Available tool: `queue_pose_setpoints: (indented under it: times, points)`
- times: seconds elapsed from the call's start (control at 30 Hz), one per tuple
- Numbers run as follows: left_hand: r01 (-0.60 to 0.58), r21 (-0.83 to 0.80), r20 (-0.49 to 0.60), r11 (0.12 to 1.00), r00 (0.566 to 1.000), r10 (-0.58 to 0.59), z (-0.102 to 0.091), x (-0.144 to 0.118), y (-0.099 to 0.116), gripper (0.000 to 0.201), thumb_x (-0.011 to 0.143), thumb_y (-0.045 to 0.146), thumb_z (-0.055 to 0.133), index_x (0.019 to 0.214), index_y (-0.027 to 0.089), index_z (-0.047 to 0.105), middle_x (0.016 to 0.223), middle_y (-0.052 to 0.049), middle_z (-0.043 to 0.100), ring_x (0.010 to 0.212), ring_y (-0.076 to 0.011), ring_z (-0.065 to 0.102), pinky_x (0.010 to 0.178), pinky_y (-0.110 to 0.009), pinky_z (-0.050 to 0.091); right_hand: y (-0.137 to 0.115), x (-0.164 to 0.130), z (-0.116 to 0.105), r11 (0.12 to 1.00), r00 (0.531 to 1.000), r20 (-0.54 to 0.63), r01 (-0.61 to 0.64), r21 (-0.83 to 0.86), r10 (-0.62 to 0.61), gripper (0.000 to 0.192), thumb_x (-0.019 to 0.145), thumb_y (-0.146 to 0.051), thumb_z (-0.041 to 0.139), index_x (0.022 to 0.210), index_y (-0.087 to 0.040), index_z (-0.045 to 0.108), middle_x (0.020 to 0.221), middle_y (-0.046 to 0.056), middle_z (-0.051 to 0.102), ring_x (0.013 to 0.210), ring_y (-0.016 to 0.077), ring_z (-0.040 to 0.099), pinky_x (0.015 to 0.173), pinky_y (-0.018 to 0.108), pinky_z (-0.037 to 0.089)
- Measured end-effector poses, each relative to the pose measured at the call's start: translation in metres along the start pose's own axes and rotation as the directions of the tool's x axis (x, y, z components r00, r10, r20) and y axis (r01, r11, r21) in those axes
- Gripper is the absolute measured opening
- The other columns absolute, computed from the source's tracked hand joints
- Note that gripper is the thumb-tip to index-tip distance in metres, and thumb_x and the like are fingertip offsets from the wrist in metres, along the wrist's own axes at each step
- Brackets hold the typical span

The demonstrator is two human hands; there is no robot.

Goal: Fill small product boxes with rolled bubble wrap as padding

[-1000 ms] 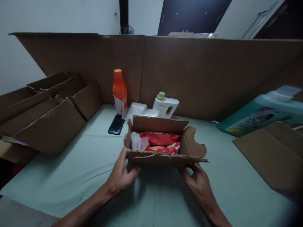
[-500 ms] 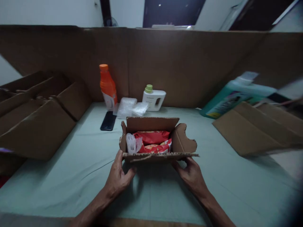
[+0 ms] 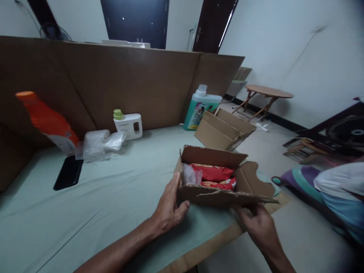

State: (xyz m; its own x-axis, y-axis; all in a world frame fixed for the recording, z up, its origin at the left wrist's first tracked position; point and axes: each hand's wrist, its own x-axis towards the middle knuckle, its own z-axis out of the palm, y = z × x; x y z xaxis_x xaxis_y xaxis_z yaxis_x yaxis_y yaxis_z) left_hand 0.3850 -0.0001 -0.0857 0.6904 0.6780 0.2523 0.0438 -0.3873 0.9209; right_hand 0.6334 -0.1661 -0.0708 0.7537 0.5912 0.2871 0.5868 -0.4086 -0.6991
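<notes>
Between my hands is a small cardboard box (image 3: 210, 195) with its flaps standing up. Inside it lie red packets (image 3: 213, 172), and clear bubble wrap (image 3: 190, 175) fills the left end. My left hand (image 3: 169, 206) grips the box's left side, thumb against the near wall. At the lower right, my right hand (image 3: 257, 223) holds the box from below, its fingers partly hidden under it. The box is near the table's right edge.
On the green cloth (image 3: 136, 182) stand an orange bottle (image 3: 52, 119), bubble wrap pieces (image 3: 98, 146), a phone (image 3: 68, 172), a white bottle (image 3: 129, 127) and a teal jug (image 3: 199, 110). Another open cardboard box (image 3: 218, 131) sits beyond mine. A cardboard wall (image 3: 136, 79) rises behind.
The view has turned to the right. Both hands have carried the box rightward, toward the table's right edge, still holding it.
</notes>
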Motion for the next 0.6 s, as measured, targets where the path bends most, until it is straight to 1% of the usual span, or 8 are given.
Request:
queue_pose_setpoints:
  times: [0.1,0.2,0.23,0.3,0.4,0.5,0.57,0.6]
  points:
    - [-0.087,-0.022,0.069,0.996,0.994,0.089,0.038,0.039,0.007,0.071,0.091,0.025,0.053,0.157,0.016,0.027,0.163,-0.016,0.033,0.150,-0.0291,0.032,0.124,-0.050,0.028,0.027,0.001,-0.028,0.990,0.987,-0.122,-0.116,-0.079,0.106,0.046,0.064,-0.066,0.067,0.080,-0.023,0.064,0.073,0.006,0.073,0.071,0.0287,0.070,0.063,0.037,0.054]
    - [-0.145,0.010,0.104,0.989,0.984,0.143,0.070,0.067,0.016,0.064,0.095,0.026,0.047,0.156,0.016,0.031,0.159,-0.015,0.040,0.147,-0.0266,0.038,0.123,-0.045,0.032,0.049,-0.004,-0.046,0.966,0.953,-0.214,-0.239,-0.099,0.214,0.053,0.060,-0.071,0.067,0.083,-0.024,0.062,0.074,0.007,0.071,0.070,0.0302,0.070,0.063,0.040,0.054]
    - [-0.135,0.062,0.122,0.989,0.984,0.127,0.078,0.075,0.019,0.062,0.095,0.026,0.047,0.155,0.017,0.032,0.155,-0.014,0.045,0.143,-0.0260,0.043,0.121,-0.044,0.035,0.054,-0.006,-0.050,0.959,0.939,-0.249,-0.267,-0.096,0.236,0.054,0.059,-0.072,0.067,0.084,-0.024,0.062,0.076,0.007,0.071,0.072,0.0310,0.070,0.065,0.042,0.054]
    - [-0.076,0.210,0.166,0.975,0.985,0.041,0.090,0.091,0.029,0.059,0.095,0.027,0.049,0.153,0.021,0.037,0.143,-0.012,0.056,0.131,-0.0257,0.054,0.113,-0.041,0.044,0.061,-0.012,-0.055,0.952,0.916,-0.304,-0.298,-0.076,0.262,0.056,0.060,-0.072,0.066,0.087,-0.024,0.060,0.082,0.009,0.071,0.076,0.0321,0.070,0.069,0.044,0.054]
    - [0.020,0.357,0.190,0.934,0.977,-0.094,0.105,0.125,0.046,0.050,0.094,0.028,0.052,0.144,0.027,0.050,0.123,-0.009,0.065,0.112,-0.0256,0.063,0.100,-0.039,0.050,0.064,-0.019,-0.056,0.956,0.906,-0.315,-0.294,0.010,0.282,0.064,0.063,-0.069,0.067,0.105,-0.022,0.060,0.104,0.012,0.069,0.081,0.0303,0.069,0.076,0.046,0.055]
    - [0.059,0.356,0.212,0.933,0.967,-0.142,0.126,0.162,0.058,0.041,0.093,0.025,0.052,0.133,0.027,0.059,0.109,-0.007,0.071,0.104,-0.0259,0.066,0.097,-0.039,0.051,0.067,-0.021,-0.054,0.968,0.920,-0.303,-0.223,0.118,0.249,0.077,0.069,-0.063,0.069,0.130,-0.020,0.054,0.127,0.016,0.062,0.087,0.0273,0.068,0.081,0.047,0.055]
    - [0.073,0.336,0.234,0.939,0.959,-0.159,0.142,0.182,0.062,0.043,0.090,0.022,0.053,0.133,0.024,0.058,0.107,-0.007,0.073,0.105,-0.0266,0.067,0.096,-0.039,0.051,0.072,-0.019,-0.051,0.968,0.926,-0.300,-0.188,0.164,0.230,0.081,0.071,-0.059,0.070,0.139,-0.020,0.050,0.133,0.017,0.058,0.091,0.0272,0.067,0.085,0.049,0.055]
    - [0.075,0.320,0.245,0.945,0.957,-0.158,0.151,0.190,0.062,0.049,0.089,0.021,0.053,0.137,0.022,0.054,0.111,-0.009,0.072,0.107,-0.0273,0.066,0.096,-0.039,0.052,0.074,-0.017,-0.050,0.967,0.926,-0.300,-0.180,0.179,0.228,0.082,0.072,-0.058,0.071,0.141,-0.019,0.048,0.134,0.017,0.058,0.092,0.0276,0.067,0.087,0.050,0.055]
